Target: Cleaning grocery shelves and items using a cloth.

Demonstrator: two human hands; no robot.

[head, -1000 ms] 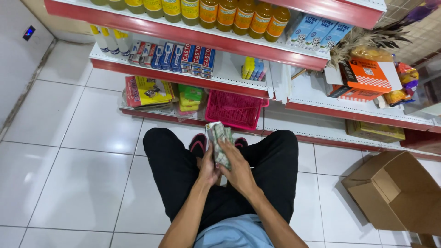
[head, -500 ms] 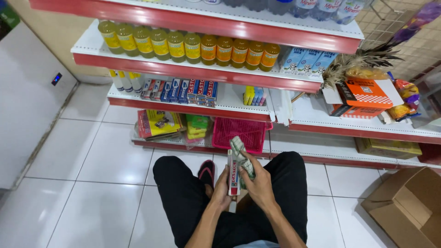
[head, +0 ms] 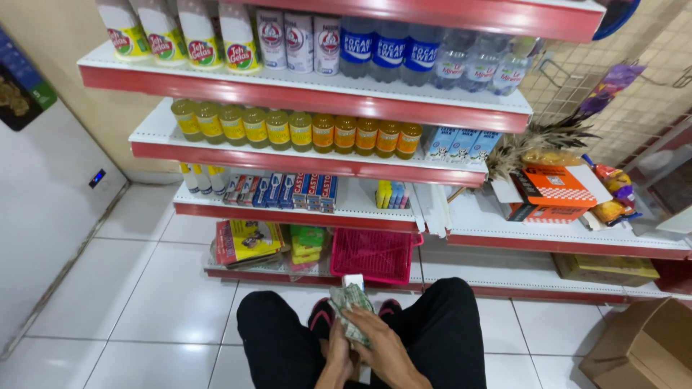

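While the person squats on the white tiled floor (head: 108,288) before a red-edged shop shelf (head: 303,155), the single head view shows a wad of crumpled banknotes (head: 351,306) held between the knees, just in front of the pink plastic basket (head: 371,253) on the lowest shelf. The right hand (head: 382,346) is closed over the lower part of the wad, its fingers curled around the notes; the left hand (head: 337,353) is pressed against the wad from the other side, though how far its fingers are closed cannot be told, since most of it is hidden behind the right hand. The notes are seen bunched and uneven, not squared into a flat stack, so the handling is judged to be in its middle, with sorting or straightening left to do. Open room is found on the tiles to the left, bounded by a white appliance (head: 43,216). To the right, the space is narrowed by a cardboard box (head: 641,346), and ahead by the shelf edges, which stand close to the knees.
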